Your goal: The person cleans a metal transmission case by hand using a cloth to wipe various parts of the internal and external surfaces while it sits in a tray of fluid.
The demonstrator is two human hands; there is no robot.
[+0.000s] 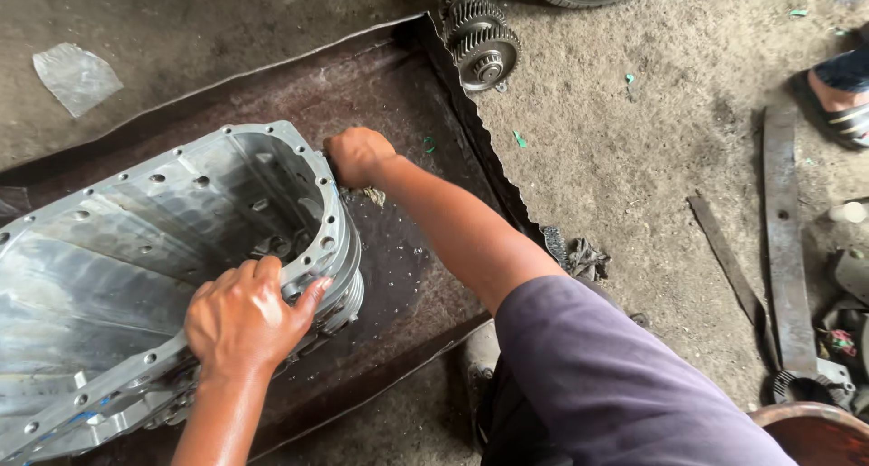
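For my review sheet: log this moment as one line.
left hand: grips housing flange | right hand: fist at far rim | aluminium housing: open side up, on dark metal tray | gear shaft: beyond tray

Dirt floor point(625, 158) bears dark metal sheet point(398, 95), gear cluster point(480, 36), flat steel bars point(783, 240).

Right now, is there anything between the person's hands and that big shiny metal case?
Nothing visible is in the way. The left hand already rests on the near rim of the big silver cast-metal housing, fingers curled over the bolt-hole flange. The right hand is a closed fist pressed against its far corner.
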